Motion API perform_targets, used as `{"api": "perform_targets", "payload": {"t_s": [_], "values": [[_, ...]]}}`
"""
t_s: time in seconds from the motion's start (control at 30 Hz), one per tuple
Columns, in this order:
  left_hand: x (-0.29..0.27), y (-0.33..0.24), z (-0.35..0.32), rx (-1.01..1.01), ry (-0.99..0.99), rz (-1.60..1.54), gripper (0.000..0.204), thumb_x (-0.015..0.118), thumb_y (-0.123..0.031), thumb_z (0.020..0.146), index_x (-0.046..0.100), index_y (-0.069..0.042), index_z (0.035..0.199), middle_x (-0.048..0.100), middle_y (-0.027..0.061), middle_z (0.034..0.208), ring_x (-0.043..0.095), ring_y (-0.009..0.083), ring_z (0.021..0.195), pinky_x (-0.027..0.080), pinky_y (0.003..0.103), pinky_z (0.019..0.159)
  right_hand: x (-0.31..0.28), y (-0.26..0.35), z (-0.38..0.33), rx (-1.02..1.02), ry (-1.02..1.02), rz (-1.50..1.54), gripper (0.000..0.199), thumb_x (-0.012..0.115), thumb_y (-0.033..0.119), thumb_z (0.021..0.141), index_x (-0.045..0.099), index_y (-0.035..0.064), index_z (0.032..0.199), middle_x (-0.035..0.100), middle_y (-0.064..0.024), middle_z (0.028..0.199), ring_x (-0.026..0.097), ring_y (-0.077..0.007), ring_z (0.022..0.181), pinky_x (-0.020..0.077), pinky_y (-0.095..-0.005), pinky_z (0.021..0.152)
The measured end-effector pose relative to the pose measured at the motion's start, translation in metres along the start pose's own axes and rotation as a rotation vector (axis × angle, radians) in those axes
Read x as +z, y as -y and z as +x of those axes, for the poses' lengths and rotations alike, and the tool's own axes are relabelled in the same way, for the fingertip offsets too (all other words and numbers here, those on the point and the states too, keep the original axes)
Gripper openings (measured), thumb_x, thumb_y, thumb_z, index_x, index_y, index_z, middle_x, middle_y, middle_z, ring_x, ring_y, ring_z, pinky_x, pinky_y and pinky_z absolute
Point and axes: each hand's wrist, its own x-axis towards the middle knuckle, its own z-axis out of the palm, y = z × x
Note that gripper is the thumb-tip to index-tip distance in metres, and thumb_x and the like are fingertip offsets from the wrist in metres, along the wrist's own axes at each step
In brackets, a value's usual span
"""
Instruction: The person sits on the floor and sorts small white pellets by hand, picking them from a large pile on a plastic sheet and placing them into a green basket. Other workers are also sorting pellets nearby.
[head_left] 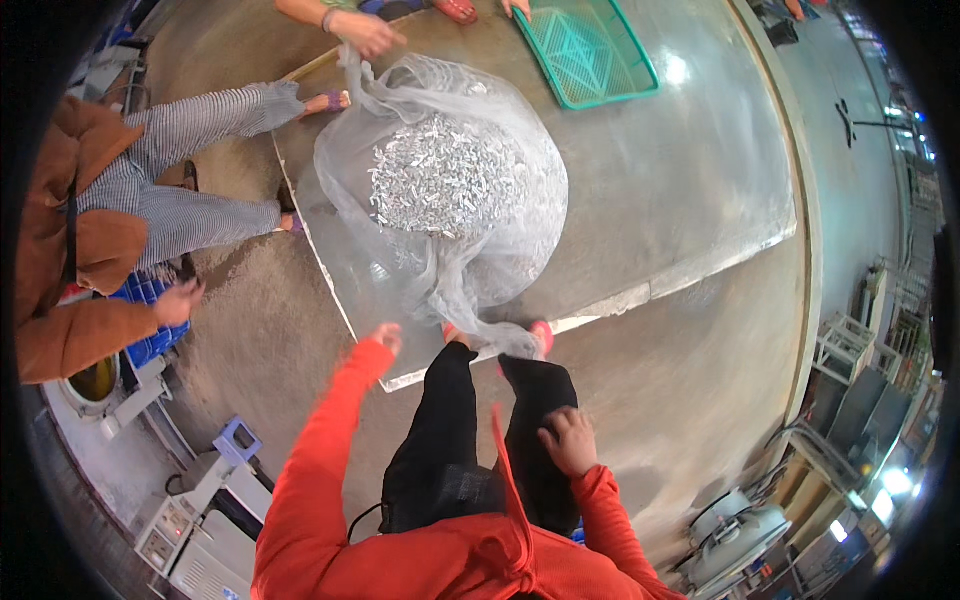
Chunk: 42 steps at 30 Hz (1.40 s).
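A large clear plastic bag [530,260] lies spread open on the floor sheet, its loose folds reaching my feet. Inside it is a heap of small shiny silver metal pieces [445,180]. My left hand [386,338] hangs in the air left of the bag's near folds, slightly blurred, with its fingers loosely apart and nothing seen in them. On my right thigh rests my right hand [570,440], open and holding nothing. Across the bag, another person's hand [365,33] is at its far left edge, by a gathered fold of plastic.
A green plastic basket [590,55] stands beyond the bag, with a person's fingers on its rim. At left sits a person in a brown top [95,230], one hand held forward. A small purple stool [237,440] and machines line the lower left; more equipment [735,540] is at lower right.
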Motion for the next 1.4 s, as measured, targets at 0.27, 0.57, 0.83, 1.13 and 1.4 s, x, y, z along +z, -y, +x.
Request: {"api": "perform_targets", "payload": {"t_s": [0.27, 0.57, 0.83, 1.13, 1.4], "values": [[0.105, -0.14, -0.123, 0.165, 0.759, -0.225, 0.04, 0.046, -0.034, 0.094, 0.051, -0.005, 0.122, 0.06, 0.0077, 0.109, 0.056, 0.019, 0.1, 0.043, 0.031, 0.089, -0.114, 0.012, -0.001, 0.001, 0.811, 0.21, 0.072, 0.045, 0.065, 0.082, 0.046, 0.0064, 0.125, 0.064, -0.019, 0.09, 0.062, -0.0345, 0.085, 0.0484, -0.0394, 0.073], [0.179, -0.255, -0.153, -0.041, 0.59, -0.226, 0.05, 0.046, -0.047, 0.089, 0.056, -0.007, 0.118, 0.059, 0.0163, 0.114, 0.054, 0.031, 0.109, 0.037, 0.035, 0.096, -0.185, -0.071, 0.046, -0.188, 0.909, 0.117, 0.058, 0.067, 0.035, 0.077, 0.046, 0.0059, 0.122, 0.061, -0.0201, 0.103, 0.06, -0.0346, 0.095, 0.048, -0.0379, 0.08], [0.154, -0.272, -0.256, -0.299, 0.271, -0.312, 0.059, 0.057, -0.051, 0.081, 0.053, -0.007, 0.121, 0.059, 0.0188, 0.112, 0.057, 0.0303, 0.105, 0.043, 0.035, 0.09, -0.181, -0.007, 0.051, -0.334, 1.088, 0.493, 0.039, 0.068, 0.013, 0.077, 0.054, 0.0061, 0.113, 0.056, -0.0088, 0.106, 0.056, -0.0186, 0.099, 0.0474, -0.0297, 0.082], [0.186, -0.13, -0.264, -0.511, 0.987, -0.263, 0.07, 0.069, -0.055, 0.068, 0.057, -0.003, 0.112, 0.059, 0.0136, 0.11, 0.054, 0.0201, 0.1, 0.046, 0.036, 0.083, -0.012, 0.002, 0.07, -0.218, 1.901, 0.885, 0.028, 0.058, 0.006, 0.086, 0.05, 0.0048, 0.113, 0.056, -0.0059, 0.104, 0.059, -0.0153, 0.088, 0.0485, -0.0256, 0.074], [0.26, 0.011, -0.122, -0.385, 1.04, -0.281, 0.052, 0.07, -0.039, 0.072, 0.058, -0.007, 0.112, 0.06, 0.011, 0.107, 0.053, 0.0225, 0.104, 0.04, 0.035, 0.092, 0.091, -0.047, 0.402, -1.031, 0.502, 0.26, 0.035, 0.056, 0.017, 0.084, 0.05, 0.0034, 0.116, 0.054, -0.0169, 0.108, 0.055, -0.0339, 0.098, 0.0452, -0.0393, 0.081]]}}
